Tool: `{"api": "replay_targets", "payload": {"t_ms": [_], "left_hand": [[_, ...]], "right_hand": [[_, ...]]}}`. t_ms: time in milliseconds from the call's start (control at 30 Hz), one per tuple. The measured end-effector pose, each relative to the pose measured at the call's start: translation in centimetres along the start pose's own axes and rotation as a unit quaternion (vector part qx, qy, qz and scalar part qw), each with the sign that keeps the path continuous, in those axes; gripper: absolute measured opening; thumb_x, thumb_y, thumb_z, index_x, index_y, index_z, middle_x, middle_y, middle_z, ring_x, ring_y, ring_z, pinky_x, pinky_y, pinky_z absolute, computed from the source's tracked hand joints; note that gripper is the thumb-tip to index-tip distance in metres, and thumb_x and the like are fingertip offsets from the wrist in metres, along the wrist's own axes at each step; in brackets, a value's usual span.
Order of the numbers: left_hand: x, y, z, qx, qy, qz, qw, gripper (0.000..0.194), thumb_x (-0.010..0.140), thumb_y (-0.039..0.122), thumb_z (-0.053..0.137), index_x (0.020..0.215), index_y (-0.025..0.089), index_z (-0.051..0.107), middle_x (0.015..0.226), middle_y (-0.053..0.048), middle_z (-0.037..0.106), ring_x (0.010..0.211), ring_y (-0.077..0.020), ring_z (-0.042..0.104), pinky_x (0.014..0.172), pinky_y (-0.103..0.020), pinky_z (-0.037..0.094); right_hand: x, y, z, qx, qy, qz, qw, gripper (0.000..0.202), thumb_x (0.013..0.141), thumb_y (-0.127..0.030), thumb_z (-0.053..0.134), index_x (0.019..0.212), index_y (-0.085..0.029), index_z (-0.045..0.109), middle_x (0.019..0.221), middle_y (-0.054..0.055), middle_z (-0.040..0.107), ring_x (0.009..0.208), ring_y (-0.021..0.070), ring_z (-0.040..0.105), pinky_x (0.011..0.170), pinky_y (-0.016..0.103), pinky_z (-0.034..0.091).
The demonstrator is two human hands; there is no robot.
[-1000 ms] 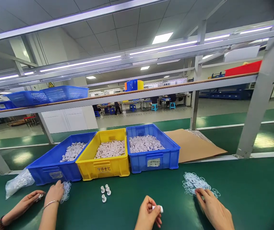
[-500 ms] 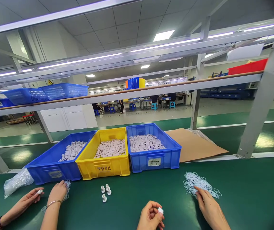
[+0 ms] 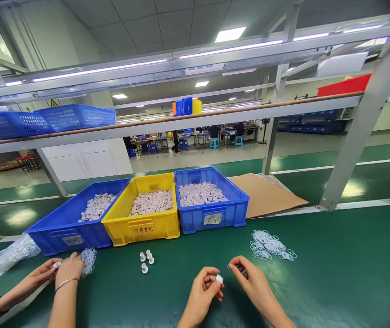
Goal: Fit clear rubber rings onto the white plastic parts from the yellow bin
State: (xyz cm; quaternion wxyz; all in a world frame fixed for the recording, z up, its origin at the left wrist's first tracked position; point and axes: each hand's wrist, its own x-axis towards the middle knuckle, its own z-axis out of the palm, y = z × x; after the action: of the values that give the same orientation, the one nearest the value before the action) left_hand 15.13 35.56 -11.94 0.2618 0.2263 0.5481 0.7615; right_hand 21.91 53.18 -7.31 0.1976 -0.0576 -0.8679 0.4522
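My left hand is closed around a small white plastic fitting, its end sticking up between thumb and fingers. Just right of it, my right hand pinches a thin pale rubber ring at its fingertips, a short gap from the fitting. A loose pile of pale blue rubber rings lies beyond my right hand. Several white fittings stand upright on the green mat, to the left of my left hand.
Blue bin, yellow bin and another blue bin hold white parts. At left, a co-worker's hands work on a fitting beside rings and a plastic bag. Cardboard lies behind; a shelf spans above.
My right hand has left the ring pile and come left to my left hand, carrying a ring. The co-worker's right hand has moved from their rings to their left hand. The view has shifted slightly.
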Motion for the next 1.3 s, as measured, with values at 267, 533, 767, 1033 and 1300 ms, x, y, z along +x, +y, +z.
{"api": "replay_targets", "payload": {"t_ms": [267, 533, 767, 1033, 1300], "left_hand": [[-0.2, 0.0, 0.1, -0.009, -0.036, 0.009, 0.999, 0.049, 0.080, 0.038, 0.074, 0.117, 0.012, 0.056, 0.084, -0.005, 0.064, 0.066, -0.0121, 0.061, 0.062, -0.025, 0.050], [-0.6, 0.9, 0.2, 0.038, -0.011, 0.037, 0.999, 0.032, 0.082, 0.038, 0.072, 0.099, 0.012, 0.062, 0.082, -0.003, 0.062, 0.068, -0.0113, 0.059, 0.061, -0.023, 0.050], [-0.5, 0.9, 0.0, -0.018, 0.016, 0.017, 1.000, 0.037, 0.081, 0.041, 0.072, 0.093, 0.010, 0.058, 0.079, -0.006, 0.066, 0.061, -0.0122, 0.061, 0.052, -0.023, 0.051], [-0.6, 0.7, 0.5, -0.088, -0.019, -0.013, 0.996, 0.042, 0.081, 0.048, 0.070, 0.091, 0.015, 0.046, 0.081, -0.009, 0.068, 0.056, -0.0122, 0.063, 0.049, -0.021, 0.050], [-5.4, 3.9, -6.6, 0.219, 0.189, 0.024, 0.957, 0.053, 0.070, 0.071, 0.065, 0.081, 0.020, 0.057, 0.070, -0.003, 0.062, 0.059, -0.0141, 0.059, 0.058, -0.024, 0.051]], "right_hand": [[-0.8, -1.0, 1.6, 0.004, -0.058, -0.021, 0.998, 0.023, 0.097, -0.040, 0.049, 0.086, -0.024, 0.062, 0.085, -0.002, 0.061, 0.075, 0.0154, 0.058, 0.062, 0.025, 0.039], [-1.7, -2.9, 1.3, 0.024, -0.092, -0.045, 0.994, 0.029, 0.099, -0.043, 0.047, 0.084, -0.023, 0.062, 0.085, -0.001, 0.058, 0.075, 0.0155, 0.056, 0.065, 0.026, 0.040], [-2.4, -2.0, 1.1, -0.018, -0.089, -0.034, 0.995, 0.037, 0.100, -0.050, 0.042, 0.085, -0.024, 0.064, 0.084, -0.001, 0.058, 0.074, 0.0156, 0.056, 0.064, 0.026, 0.039], [-2.3, -1.2, 1.9, -0.003, -0.098, 0.005, 0.995, 0.040, 0.098, -0.055, 0.040, 0.086, -0.024, 0.062, 0.080, -0.002, 0.064, 0.069, 0.0152, 0.055, 0.061, 0.025, 0.037], [-0.3, 5.3, -3.5, -0.144, -0.059, 0.068, 0.986, 0.037, 0.096, -0.053, 0.036, 0.086, -0.027, 0.060, 0.076, -0.001, 0.065, 0.071, 0.0189, 0.060, 0.063, 0.026, 0.040]]}}
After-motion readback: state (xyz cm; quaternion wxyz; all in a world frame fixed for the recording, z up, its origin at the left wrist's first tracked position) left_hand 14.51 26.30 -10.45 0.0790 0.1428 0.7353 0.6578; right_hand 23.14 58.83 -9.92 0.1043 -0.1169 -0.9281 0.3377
